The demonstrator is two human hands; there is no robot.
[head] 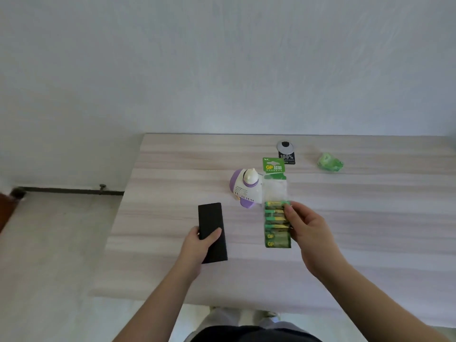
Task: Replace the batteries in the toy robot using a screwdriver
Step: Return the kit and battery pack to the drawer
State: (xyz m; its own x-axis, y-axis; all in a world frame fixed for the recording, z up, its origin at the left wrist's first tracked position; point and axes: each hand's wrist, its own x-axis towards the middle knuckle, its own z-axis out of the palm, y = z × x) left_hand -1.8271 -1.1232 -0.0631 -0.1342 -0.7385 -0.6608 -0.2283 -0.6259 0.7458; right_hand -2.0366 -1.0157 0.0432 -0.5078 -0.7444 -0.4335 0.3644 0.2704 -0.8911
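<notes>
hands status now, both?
Left hand: grips the black case on the table.
Right hand: fingers pinch the green battery pack.

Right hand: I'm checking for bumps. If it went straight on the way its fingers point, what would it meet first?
Probably the toy robot, just beyond the battery pack the right hand already holds; depth is unclear.
</notes>
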